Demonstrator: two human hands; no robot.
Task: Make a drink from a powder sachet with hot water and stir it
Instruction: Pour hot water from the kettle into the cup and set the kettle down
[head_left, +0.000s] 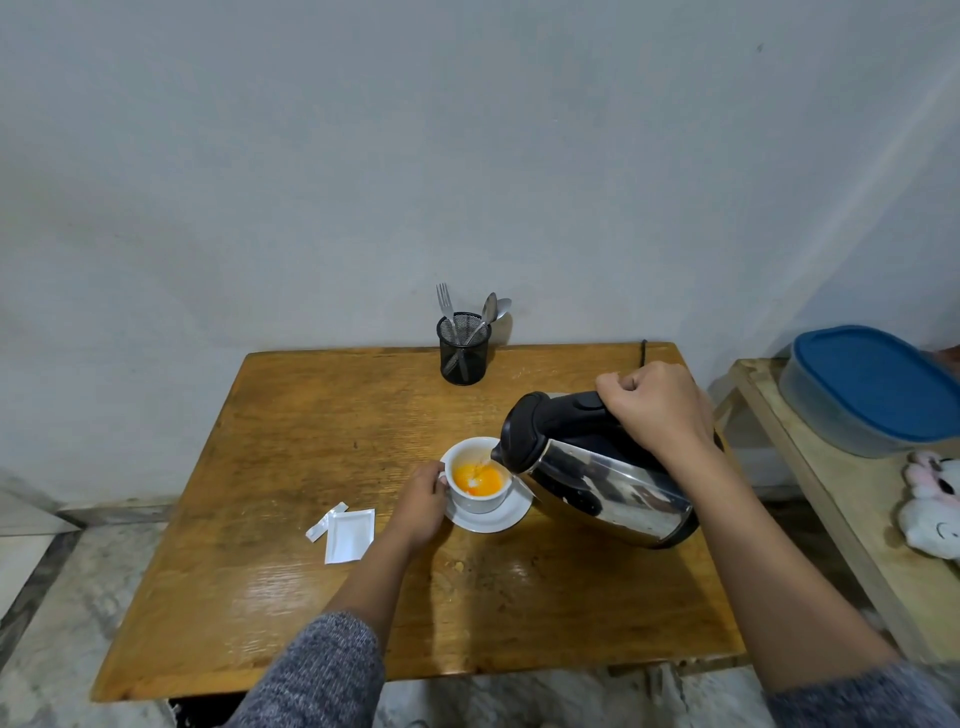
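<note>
Black plastic fills the closed fingers (618, 387) of the right hand (655, 410): they wrap fully around the handle of the polished steel kettle with a black lid (597, 467), which is tilted with its spout over the small white ceramic cup (475, 480). The handle looks like the only safe place to hold, because the steel wall is probably hot and also smooth. I judge the kettle heavy with water, so the wrist must control the tilt slowly.

The left hand (423, 501) curls at the handle side of the cup; whether the fingertips pinch the handle itself I cannot tell. The cup stands on a white saucer (491, 519) near the middle of the glossy wooden table (291, 597). Inside it is orange liquid with some white powder not yet dissolved. Cup and saucer are light, stiff and fragile, and they may slide on the shiny wood, so the steadying hand is useful.

Left of the cup lies the torn white paper sachet (349, 535), light and limp. At the far edge, a black mesh holder (462, 349) keeps a metal fork (445, 306) and metal spoons (491, 312) for stirring.
</note>
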